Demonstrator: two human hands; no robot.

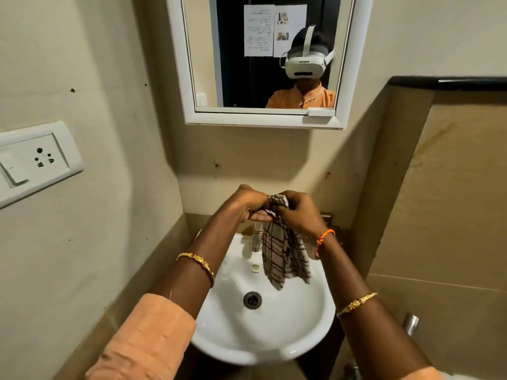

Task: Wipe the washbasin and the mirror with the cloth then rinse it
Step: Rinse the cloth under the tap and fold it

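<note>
Head view: you held the checked cloth (285, 259) bunched at its top, left hand (248, 207) and right hand (297, 212) both with fingers clenched on it, its tail hanging over the washbasin (301, 333) by the tap (256, 241). Better to fold it into a flat pad before wiping, I judged.

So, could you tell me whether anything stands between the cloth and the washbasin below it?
Nothing visible does. Both hands, left hand and right hand, grip the cloth, which hangs straight above the washbasin, beside the tap.
</note>
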